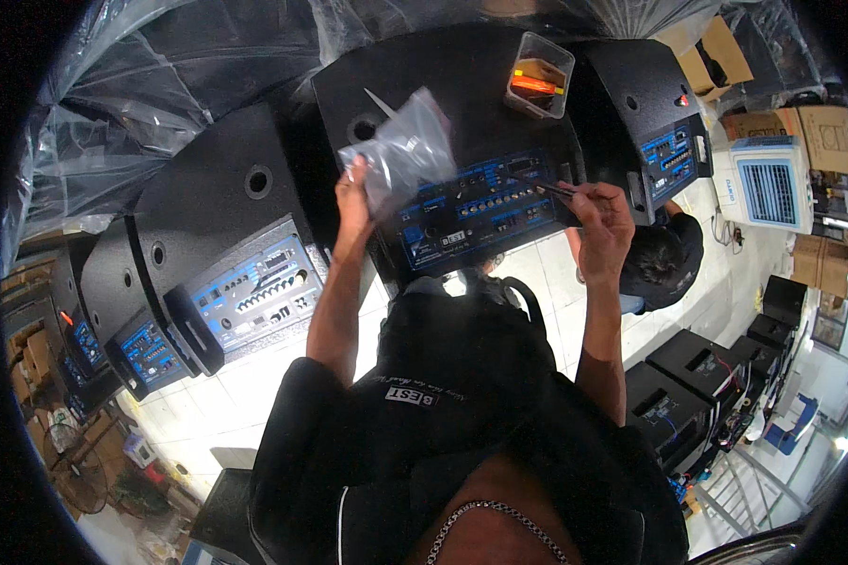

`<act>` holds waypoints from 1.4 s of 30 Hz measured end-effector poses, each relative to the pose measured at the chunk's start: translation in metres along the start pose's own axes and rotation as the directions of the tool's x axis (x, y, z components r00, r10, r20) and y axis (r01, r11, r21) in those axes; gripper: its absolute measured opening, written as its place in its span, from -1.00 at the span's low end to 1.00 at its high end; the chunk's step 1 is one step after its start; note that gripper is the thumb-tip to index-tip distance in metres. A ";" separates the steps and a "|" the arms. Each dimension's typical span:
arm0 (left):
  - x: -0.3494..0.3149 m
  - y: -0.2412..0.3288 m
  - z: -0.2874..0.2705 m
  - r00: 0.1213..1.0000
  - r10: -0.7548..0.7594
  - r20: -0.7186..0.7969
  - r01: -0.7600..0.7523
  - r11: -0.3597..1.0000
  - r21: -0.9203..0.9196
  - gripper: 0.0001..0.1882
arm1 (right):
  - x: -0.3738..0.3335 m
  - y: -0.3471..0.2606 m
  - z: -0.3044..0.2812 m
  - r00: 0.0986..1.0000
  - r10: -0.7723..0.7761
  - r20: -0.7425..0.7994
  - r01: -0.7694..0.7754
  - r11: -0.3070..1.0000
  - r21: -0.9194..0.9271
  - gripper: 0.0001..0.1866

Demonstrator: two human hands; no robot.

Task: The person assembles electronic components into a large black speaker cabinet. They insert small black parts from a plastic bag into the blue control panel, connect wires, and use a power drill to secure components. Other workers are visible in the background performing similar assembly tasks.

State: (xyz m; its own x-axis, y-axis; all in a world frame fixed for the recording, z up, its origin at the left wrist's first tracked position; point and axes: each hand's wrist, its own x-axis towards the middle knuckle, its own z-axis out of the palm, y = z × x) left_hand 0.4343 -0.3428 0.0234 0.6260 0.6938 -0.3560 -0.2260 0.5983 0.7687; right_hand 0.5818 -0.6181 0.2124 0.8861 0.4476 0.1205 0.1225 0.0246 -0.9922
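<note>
1. Plastic, clear and crinkled: one bag (413,155), upper centre of the frame, above the left end of the control panel.
2. My left hand (353,200) has its fingers closed on the bag's lower left edge, thumb up against it.
3. My right hand (603,226), right of centre, pinches one slim dark tool (558,190), fingers drawn in around it; its tip points left over the panel, and I cannot tell whether it touches.
4. One blue-marked control panel (485,212) lies under both hands, on one black cabinet (424,71).
5. On that cabinet, upper right of centre, stands one clear box (554,55) with orange items inside.
6. At least four more cabinets (207,179) flank it: three left, one right.
7. One person (664,259) crouches at right.
</note>
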 end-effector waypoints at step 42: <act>0.094 -0.009 0.004 0.934 0.354 -0.052 -0.334 0.914 0.229 -0.62 | 0.034 0.181 0.029 0.918 0.214 0.333 0.221 0.422 -0.879 -0.78</act>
State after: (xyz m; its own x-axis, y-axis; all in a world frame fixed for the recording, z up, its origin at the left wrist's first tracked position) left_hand 0.4984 -0.2848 -0.0150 0.4655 0.8806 -0.0881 -0.2448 0.2238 0.9434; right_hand 0.6211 -0.5725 0.0358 0.6908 0.7142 -0.1129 0.6404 -0.6768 -0.3630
